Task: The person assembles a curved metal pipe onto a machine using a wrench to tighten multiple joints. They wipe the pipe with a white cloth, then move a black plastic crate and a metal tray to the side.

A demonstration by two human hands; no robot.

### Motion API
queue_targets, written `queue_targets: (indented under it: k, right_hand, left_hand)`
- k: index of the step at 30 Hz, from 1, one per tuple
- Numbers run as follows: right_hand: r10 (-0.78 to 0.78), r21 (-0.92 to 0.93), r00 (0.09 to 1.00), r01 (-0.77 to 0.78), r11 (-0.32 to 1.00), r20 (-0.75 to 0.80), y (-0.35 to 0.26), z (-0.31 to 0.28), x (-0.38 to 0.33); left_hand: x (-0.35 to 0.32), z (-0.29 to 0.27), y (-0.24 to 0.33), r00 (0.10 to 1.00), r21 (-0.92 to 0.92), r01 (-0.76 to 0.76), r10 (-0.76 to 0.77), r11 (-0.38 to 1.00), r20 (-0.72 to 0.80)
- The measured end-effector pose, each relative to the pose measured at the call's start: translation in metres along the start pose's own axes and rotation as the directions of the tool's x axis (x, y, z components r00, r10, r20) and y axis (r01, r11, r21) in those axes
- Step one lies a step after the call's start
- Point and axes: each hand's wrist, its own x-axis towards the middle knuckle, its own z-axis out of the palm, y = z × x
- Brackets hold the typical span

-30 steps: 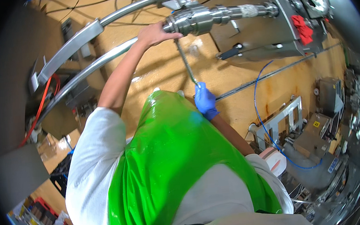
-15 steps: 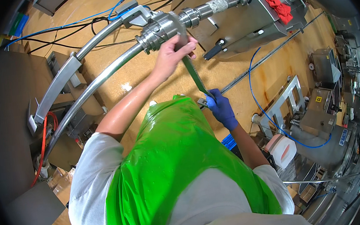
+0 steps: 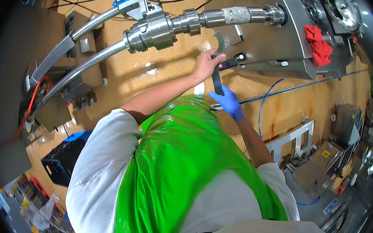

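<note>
A flat, dark metal hook spanner point(image 3: 217, 78) with a curved head is held between my two hands, a little below the steel pipe coupling point(image 3: 156, 31). My bare left hand point(image 3: 207, 66) is closed round it just below its head. My blue-gloved right hand point(image 3: 229, 103) is at the lower end of the handle, which lies between the thumb and a finger. The spanner's curved head is clear of the coupling, near a black-handled lever point(image 3: 230, 63) on the machine. My green apron point(image 3: 185, 148) fills the lower middle.
Steel pipes point(image 3: 87, 63) run from the coupling to the left. At right stands a steel machine point(image 3: 272, 32) with a red cloth point(image 3: 319, 45) on it. A blue hose point(image 3: 264, 104) crosses the floor. A black crate point(image 3: 58, 158) stands at lower left.
The spanner has come away from the coupling and moved right and down with my left hand. My right hand's fingers are more spread. The view has shifted, with the machine now further right.
</note>
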Motion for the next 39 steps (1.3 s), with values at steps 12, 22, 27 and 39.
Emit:
queue_targets:
  k: [12,22,27,39]
  right_hand:
    - [-0.048,0.048,0.755,0.022,0.999,0.654,0.079,0.010,0.096]
    - [-0.044,-0.002,0.955,0.047,0.999,0.295,-0.044,-0.053,0.024]
    - [0.013,-0.050,0.980,-0.003,0.999,0.197,-0.033,-0.013,0.039]
    - [0.048,-0.059,0.994,-0.043,0.997,0.098,-0.018,0.035,0.066]
  left_hand:
    - [0.023,-0.026,-0.077,0.972,-0.345,0.200,-0.231,0.917,-0.052]
    - [0.006,-0.009,0.014,0.966,-0.137,-0.081,0.044,0.987,-0.255]
    - [0.010,-0.025,0.006,0.969,-0.074,0.023,-0.040,0.997,-0.243]
    - [0.000,-0.045,0.006,0.951,0.378,0.060,0.062,0.924,-0.304]
